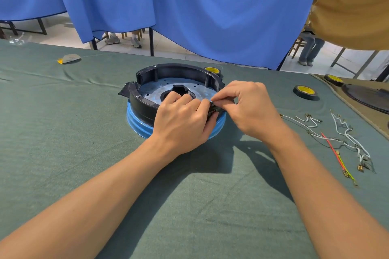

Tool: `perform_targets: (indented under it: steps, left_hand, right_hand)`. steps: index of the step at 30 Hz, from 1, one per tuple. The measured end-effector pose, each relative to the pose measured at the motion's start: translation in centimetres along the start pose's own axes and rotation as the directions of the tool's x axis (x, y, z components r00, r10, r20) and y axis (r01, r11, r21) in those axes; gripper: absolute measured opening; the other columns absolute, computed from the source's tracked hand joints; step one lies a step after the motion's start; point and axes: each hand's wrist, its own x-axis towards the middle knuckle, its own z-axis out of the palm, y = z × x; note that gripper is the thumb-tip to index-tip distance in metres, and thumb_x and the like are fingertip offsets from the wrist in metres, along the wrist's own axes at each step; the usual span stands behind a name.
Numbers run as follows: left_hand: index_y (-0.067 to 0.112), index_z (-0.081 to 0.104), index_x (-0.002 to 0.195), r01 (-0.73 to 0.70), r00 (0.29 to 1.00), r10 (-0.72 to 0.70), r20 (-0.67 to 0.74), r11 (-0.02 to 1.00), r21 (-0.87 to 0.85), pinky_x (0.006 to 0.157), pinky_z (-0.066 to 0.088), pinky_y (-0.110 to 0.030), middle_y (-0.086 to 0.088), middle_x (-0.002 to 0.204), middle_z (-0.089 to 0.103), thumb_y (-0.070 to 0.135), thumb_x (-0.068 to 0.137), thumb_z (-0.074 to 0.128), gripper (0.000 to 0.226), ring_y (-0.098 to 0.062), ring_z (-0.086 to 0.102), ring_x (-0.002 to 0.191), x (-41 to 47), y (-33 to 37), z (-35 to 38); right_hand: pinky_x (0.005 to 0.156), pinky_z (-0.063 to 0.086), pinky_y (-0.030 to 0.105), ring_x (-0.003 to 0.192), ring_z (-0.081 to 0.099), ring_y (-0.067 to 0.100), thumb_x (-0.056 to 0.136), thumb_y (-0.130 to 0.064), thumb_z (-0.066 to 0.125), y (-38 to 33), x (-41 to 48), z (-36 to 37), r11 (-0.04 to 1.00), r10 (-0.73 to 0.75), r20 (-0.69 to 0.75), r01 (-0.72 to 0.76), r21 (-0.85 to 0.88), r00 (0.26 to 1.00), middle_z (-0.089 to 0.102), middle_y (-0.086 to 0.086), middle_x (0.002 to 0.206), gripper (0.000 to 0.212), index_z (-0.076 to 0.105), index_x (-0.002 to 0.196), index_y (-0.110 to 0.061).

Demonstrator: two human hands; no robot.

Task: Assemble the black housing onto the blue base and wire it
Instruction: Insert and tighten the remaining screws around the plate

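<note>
Left hand (183,120): clamped on black housing (147,82) rim, 5 o'clock.
Right hand (250,107): pinching something small there; steady housing on blue base (136,121) first.

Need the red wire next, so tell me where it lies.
In the head view the red wire lies on the green cloth right of the right hand, among the white wires, its near end yellow-green.

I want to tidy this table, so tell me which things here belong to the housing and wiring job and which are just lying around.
Part of the job:
- black housing, sitting on the blue base
- left hand and right hand, both working at the housing's near rim
- loose wires with terminals, to the right

Just lying about:
- tape rolls
- small grey and yellow scrap, far left
- dark round part, right edge
</note>
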Motion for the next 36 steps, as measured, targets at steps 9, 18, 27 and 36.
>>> perform_targets:
  steps: [9,18,27,36]
  left_hand:
    - [0.014,0.063,0.07,-0.006,1.0,0.006,0.011,1.0,-0.013,0.059,0.038,-0.035,0.001,0.057,0.06,0.037,0.095,0.048,0.037,-0.022,0.055,0.054,0.0,-0.1,-0.1]
    - [0.015,0.065,0.072,0.007,1.0,-0.007,-0.002,1.0,-0.01,0.059,0.041,-0.036,0.001,0.056,0.059,0.036,0.094,0.05,0.035,-0.023,0.055,0.055,0.0,0.0,0.1]
    - [0.015,0.065,0.072,0.01,1.0,-0.01,-0.006,1.0,-0.01,0.059,0.04,-0.036,0.001,0.057,0.06,0.036,0.095,0.05,0.034,-0.023,0.055,0.054,0.0,0.0,0.0]
    - [0.015,0.065,0.072,0.015,1.0,-0.015,0.014,1.0,-0.016,0.06,0.04,-0.035,0.001,0.057,0.061,0.036,0.095,0.05,0.034,-0.023,0.056,0.055,0.1,0.0,-0.2]
  right_hand:
    - [0.072,0.039,0.001,0.08,0.057,0.01,0.089,0.002,0.06,-0.1,-0.2,-0.8,1.0,0.001,0.014,-0.001,-0.016,1.0,0.067,-0.003,0.09,0.028,0.075,0.106,-0.013]
    - [0.074,0.038,0.01,0.08,0.053,0.007,0.089,-0.005,0.06,0.2,-0.4,0.1,1.0,-0.012,0.005,0.012,-0.019,1.0,0.068,-0.001,0.099,0.023,0.078,0.1,-0.014]
    - [0.074,0.047,0.015,0.074,0.059,0.011,0.084,-0.007,0.07,0.3,-0.3,0.4,0.999,-0.003,-0.029,0.004,0.039,1.0,0.07,0.001,0.088,0.01,0.078,0.089,-0.011]
    - [0.075,0.047,0.02,0.076,0.06,0.014,0.084,-0.001,0.066,0.0,-0.3,0.2,1.0,0.002,-0.019,-0.002,0.031,1.0,0.071,0.003,0.086,0.015,0.078,0.089,-0.01]
